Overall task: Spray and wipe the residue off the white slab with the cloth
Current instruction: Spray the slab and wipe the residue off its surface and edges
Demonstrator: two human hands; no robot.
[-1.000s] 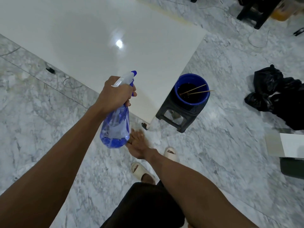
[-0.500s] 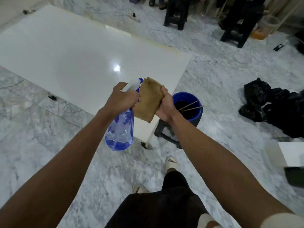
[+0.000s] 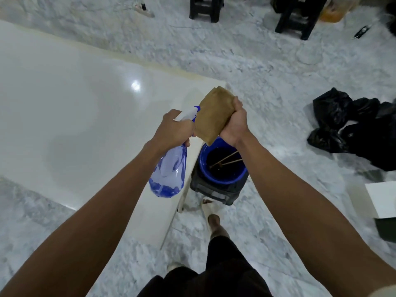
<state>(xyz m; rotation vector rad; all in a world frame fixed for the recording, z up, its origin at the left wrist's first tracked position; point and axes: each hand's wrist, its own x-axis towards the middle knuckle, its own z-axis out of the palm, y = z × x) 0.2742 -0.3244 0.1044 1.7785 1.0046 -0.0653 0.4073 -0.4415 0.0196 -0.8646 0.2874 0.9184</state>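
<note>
Now the left hand (image 3: 174, 127) is clamped on the spray bottle (image 3: 168, 172), nozzle against the cloth (image 3: 214, 115) gripped in the right hand (image 3: 234, 123), both above the white slab's (image 3: 75, 125) corner, so a squeeze could soak the cloth, not the slab.

A grey-veined marble floor (image 3: 267, 67) carries a large glossy white slab (image 3: 75, 125), a black plastic stool (image 3: 216, 189) beside the slab's near corner, crumpled black plastic bags (image 3: 353, 123) and further black stools (image 3: 300, 18).
</note>
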